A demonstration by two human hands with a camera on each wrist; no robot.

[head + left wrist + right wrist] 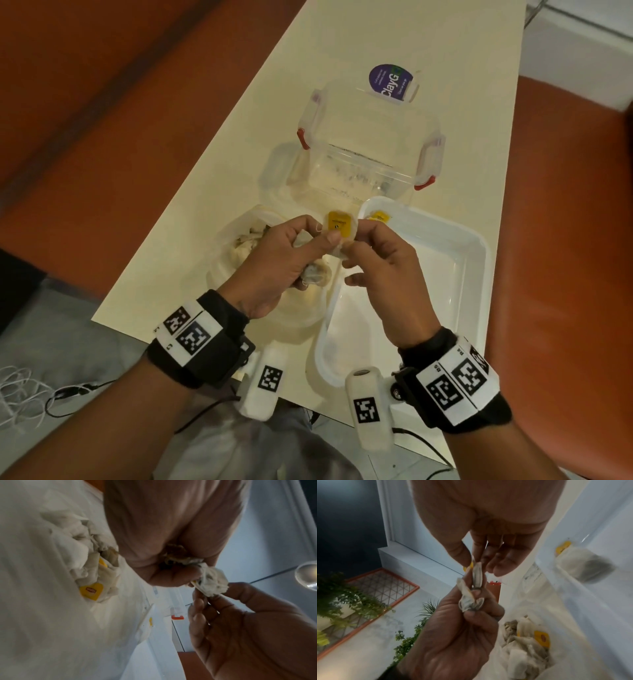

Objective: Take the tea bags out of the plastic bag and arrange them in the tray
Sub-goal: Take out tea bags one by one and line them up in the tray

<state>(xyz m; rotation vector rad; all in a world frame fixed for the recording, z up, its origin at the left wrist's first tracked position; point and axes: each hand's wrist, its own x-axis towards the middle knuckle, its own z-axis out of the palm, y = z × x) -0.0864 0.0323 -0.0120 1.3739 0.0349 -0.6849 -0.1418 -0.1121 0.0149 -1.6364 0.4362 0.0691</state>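
Both hands meet above the table between the plastic bag [236, 246] and the white tray [455, 240]. My left hand [322, 238] grips a small clump of tea bags [176, 555] in its curled fingers, its thumb on one tea bag with a yellow tag [339, 224]. My right hand [352, 241] pinches that same tea bag [477, 573] between thumb and fingertips. One tea bag [378, 216] lies in the tray's far left corner, also in the right wrist view [583, 563]. Several more tea bags [527, 642] remain in the plastic bag [51, 601].
A clear plastic box with red clips [366, 144] stands just beyond the hands, a purple-labelled pack [390, 82] behind it. The cream table [342, 51] is narrow, with orange seating [565, 274] on both sides. Cables lie on the floor at lower left [61, 397].
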